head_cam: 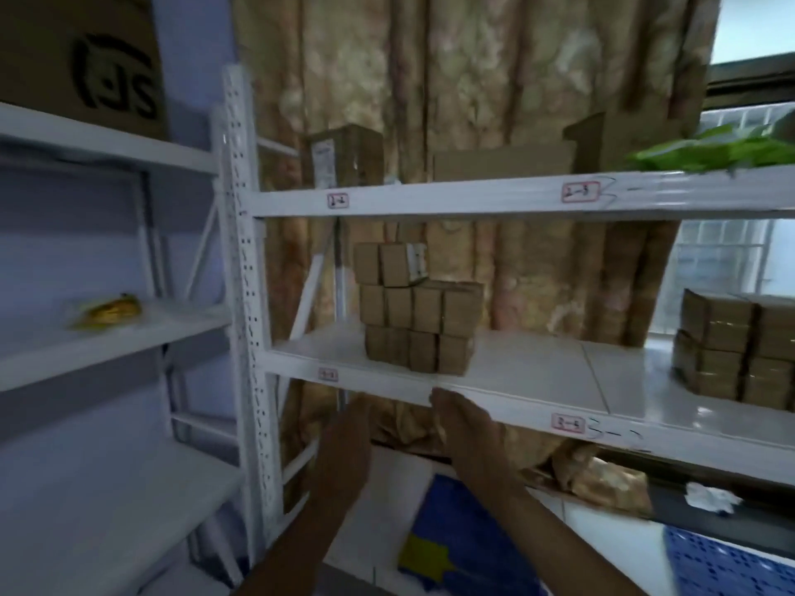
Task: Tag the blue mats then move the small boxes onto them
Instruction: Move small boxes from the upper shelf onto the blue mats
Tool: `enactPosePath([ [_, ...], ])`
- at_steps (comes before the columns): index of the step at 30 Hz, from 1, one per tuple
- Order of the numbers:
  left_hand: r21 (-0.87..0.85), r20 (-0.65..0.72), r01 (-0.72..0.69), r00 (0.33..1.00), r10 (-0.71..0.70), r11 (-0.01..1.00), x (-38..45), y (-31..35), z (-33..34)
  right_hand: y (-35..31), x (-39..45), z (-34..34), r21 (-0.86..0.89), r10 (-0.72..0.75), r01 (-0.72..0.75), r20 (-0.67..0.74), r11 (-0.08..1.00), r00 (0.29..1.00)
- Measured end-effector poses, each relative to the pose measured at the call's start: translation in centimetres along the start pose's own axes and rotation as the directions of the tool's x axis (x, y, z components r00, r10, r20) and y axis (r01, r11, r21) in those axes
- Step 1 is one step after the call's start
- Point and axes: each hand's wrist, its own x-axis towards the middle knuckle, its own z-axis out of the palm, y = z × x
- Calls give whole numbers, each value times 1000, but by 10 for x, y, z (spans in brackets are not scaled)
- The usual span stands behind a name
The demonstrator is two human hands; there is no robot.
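A stack of small brown boxes [417, 314] stands on the middle white shelf [537, 380]. A second stack of small boxes [735, 350] sits at the right end of that shelf. Below the shelf lies a blue mat [469, 539] with a yellow tag [423, 557] on it. Another blue perforated mat [731, 565] shows at the bottom right. My left hand [344, 449] and my right hand [464, 428] are raised just below the shelf's front edge, fingers extended, holding nothing. Motion blur softens both hands.
A white shelving unit [107, 333] on the left carries a yellow packet [107, 311] and a big cardboard carton [81, 58] on top. The upper shelf [473, 195] holds brown boxes and a green bag [714, 152]. A curtain hangs behind. Crumpled white paper [710, 496] lies low right.
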Motion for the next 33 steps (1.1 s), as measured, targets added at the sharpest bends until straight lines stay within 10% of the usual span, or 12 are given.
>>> enactPosePath([
  [3, -166, -24, -10, 1000, 6, 986, 54, 32, -20, -49, 36, 13, -36, -141, 137, -158, 990, 977],
  [9, 66, 8, -183, 983, 183, 981, 175, 92, -16, -114, 153, 42, -254, -386, 330, -214, 909, 897],
  [19, 208, 214, -464, 880, 423, 861, 289, 95, 21, -116, 271, 46, -598, -319, 145, -195, 788, 928],
  [33, -90, 86, -499, 858, 506, 862, 67, 80, -36, -106, 28, 35, -441, -469, 314, -301, 841, 831],
])
